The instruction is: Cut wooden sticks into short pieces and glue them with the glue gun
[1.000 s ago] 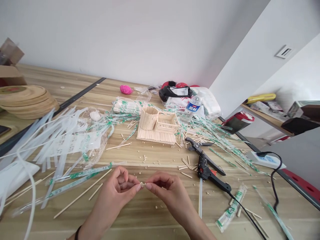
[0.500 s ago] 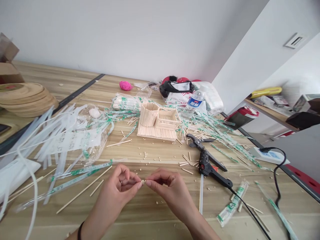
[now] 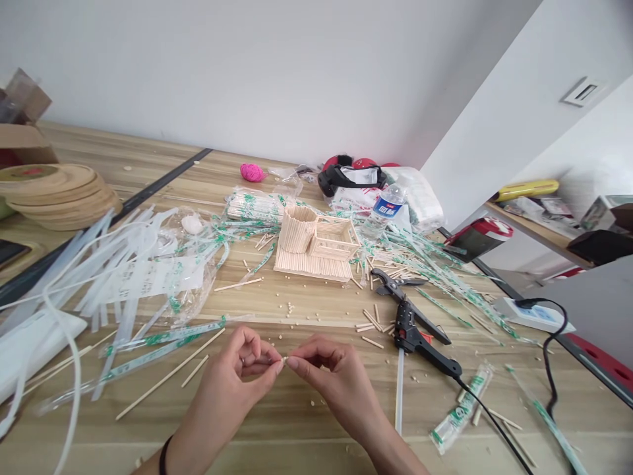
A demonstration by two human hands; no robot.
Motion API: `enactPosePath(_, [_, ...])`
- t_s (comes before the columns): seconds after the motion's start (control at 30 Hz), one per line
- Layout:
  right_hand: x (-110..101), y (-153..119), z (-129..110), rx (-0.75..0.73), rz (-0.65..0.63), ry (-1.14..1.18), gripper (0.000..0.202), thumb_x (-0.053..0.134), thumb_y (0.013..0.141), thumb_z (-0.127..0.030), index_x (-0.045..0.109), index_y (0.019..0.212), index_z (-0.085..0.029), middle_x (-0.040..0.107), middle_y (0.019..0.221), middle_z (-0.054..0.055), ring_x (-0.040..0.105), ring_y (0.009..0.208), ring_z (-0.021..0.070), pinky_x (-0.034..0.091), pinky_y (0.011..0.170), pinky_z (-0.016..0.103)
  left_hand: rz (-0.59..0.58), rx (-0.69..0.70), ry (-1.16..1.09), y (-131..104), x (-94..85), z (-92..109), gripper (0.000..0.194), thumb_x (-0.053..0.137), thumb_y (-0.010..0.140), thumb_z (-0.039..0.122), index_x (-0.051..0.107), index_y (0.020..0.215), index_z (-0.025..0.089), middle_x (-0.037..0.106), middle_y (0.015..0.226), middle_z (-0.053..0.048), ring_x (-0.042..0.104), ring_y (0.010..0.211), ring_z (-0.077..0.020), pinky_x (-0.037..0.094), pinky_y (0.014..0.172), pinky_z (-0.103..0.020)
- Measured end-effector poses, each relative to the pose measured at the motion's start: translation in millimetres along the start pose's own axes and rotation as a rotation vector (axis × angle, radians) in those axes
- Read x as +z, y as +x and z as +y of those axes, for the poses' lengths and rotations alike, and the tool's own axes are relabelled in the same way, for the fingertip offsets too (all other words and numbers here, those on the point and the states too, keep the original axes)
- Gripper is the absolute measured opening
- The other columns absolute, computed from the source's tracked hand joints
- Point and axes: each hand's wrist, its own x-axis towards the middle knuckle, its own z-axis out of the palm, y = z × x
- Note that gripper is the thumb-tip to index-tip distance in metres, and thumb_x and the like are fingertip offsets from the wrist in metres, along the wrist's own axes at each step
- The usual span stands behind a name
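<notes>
My left hand (image 3: 243, 371) and my right hand (image 3: 332, 371) meet fingertip to fingertip above the near part of the table. Both are pinched on small pale wooden stick pieces (image 3: 285, 359), mostly hidden between thumbs and forefingers. Beyond them stands a model (image 3: 312, 264) made of wooden sticks: a flat base, a round upright wall and a railed box. Tiny cut stick bits (image 3: 289, 307) lie scattered between my hands and the model. To the right of my right hand rests a black glue gun (image 3: 413, 335) with a clear glue stick (image 3: 399, 389) in its back.
Pruning shears (image 3: 395, 285) lie behind the glue gun, whose cord runs to a power strip (image 3: 537, 314). Glue sticks (image 3: 126, 290) and wrappers cover the left. A water bottle (image 3: 388, 208), pink yarn (image 3: 252, 173) and wrapped sticks (image 3: 254, 204) stand farther back.
My hands stay pinched together in nearly the same place, fingertips slightly closer so less of the pieces shows. The view has shifted a little.
</notes>
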Motion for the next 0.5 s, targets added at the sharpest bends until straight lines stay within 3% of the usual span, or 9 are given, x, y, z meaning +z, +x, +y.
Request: enactPosePath(0.5, [-1.2, -1.3, -0.7, -0.106, -0.005, -0.037, 0.010, 0.071, 0.076, -0.029, 0.079, 0.075, -0.023, 0.073, 0.074, 0.004, 0.064, 0.069, 0.0173, 0.047, 0.060, 0.026, -0.016, -0.102, -0.192, 6.4, -2.1, 4.9, 0.034, 0.071, 0.073, 0.015, 0.039, 0.073, 0.024, 0.072, 0.072, 0.005, 0.067, 0.069, -0.0118, 0.049, 0.066, -0.022])
